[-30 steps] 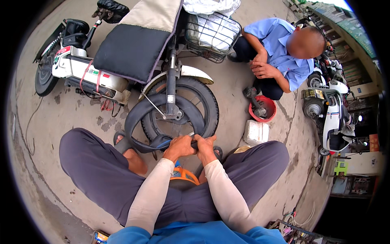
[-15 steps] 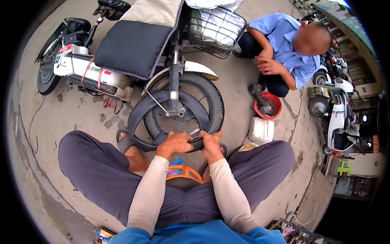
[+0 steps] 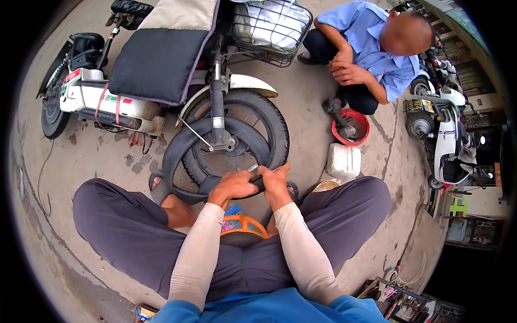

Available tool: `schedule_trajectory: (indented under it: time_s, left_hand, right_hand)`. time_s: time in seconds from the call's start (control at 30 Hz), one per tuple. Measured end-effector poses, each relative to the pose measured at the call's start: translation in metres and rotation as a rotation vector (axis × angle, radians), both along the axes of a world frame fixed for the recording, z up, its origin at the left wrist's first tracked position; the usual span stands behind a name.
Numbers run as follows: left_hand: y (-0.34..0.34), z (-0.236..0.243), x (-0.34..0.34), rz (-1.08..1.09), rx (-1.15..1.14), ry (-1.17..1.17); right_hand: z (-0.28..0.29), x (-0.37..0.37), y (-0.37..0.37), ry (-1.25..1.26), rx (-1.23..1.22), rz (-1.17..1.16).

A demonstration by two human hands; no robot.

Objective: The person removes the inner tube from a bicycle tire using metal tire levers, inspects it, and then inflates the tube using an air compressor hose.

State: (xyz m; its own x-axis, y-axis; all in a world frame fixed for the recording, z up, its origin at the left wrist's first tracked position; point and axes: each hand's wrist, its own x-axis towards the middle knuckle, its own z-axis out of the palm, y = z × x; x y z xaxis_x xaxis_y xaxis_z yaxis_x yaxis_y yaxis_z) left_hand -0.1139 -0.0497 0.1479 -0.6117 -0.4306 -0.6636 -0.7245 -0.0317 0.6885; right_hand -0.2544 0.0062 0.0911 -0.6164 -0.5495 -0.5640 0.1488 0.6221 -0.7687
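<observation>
A black inner tube (image 3: pixel 177 145) is pulled out from the front wheel (image 3: pixel 264 129) of an electric scooter (image 3: pixel 156 70), and its lower loop is held at the middle of the view. The left hand (image 3: pixel 232 185) is closed around the tube's bottom section, fingers curled over the rubber. The right hand (image 3: pixel 276 180) is closed too, touching the left hand at its 3 o'clock side, and grips the same stretch of tube; a small metal piece (image 3: pixel 253 168), too small to be identified, is seen between the two hands at 12 o'clock from the knuckles. Both forearms are covered by pale sleeves (image 3: pixel 196 253).

The tube loops up toward 11 o'clock from the hands and crosses in front of the fork (image 3: pixel 217 107). The wheel is seen just behind the hands, at 12 o'clock. An orange and black object (image 3: pixel 242 229) is lodged between the knees, at 6 o'clock from the hands.

At 2 o'clock from the hands, a red bowl (image 3: pixel 353 129) with a dark tool in it is set on the concrete ground (image 3: pixel 107 161), and a white block (image 3: pixel 343 160) lies just below it. A second person in a blue shirt (image 3: pixel 371 48) is crouched at 1 o'clock, hands clasped. A white scooter (image 3: pixel 447 129) is parked at 3 o'clock, well apart.
</observation>
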Motion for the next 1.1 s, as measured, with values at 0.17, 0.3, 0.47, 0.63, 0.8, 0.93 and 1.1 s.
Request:
schedule_trajectory:
  time_s: [0.17,0.3,0.47,0.63,0.8,0.93,1.1]
  left_hand:
    - [0.004,-0.016,0.014,-0.008,-0.033,0.043]
    - [0.013,-0.053,0.033,0.206,-0.068,0.330]
    - [0.005,-0.035,0.033,0.825,-0.240,0.398]
    - [-0.029,0.026,0.072,1.110,-0.239,0.719]
    - [0.001,0.047,0.046,0.497,0.105,0.679]
    - [0.024,0.014,0.048,0.509,-0.382,0.244]
    - [0.024,-0.024,0.062,0.937,-0.717,-0.324]
  right_hand:
    - [-0.007,0.001,0.005,-0.113,0.028,-0.038]
    - [-0.007,0.001,0.008,-0.129,-0.044,-0.038]
    - [-0.027,0.000,0.015,-0.072,-0.024,-0.060]
    - [-0.019,-0.001,0.011,-0.040,-0.063,-0.001]
    - [0.022,0.006,0.019,0.389,-0.066,0.079]
    - [0.014,-0.020,0.019,0.002,-0.251,-0.115]
    - [0.023,-0.022,0.006,0.414,-0.083,0.191]
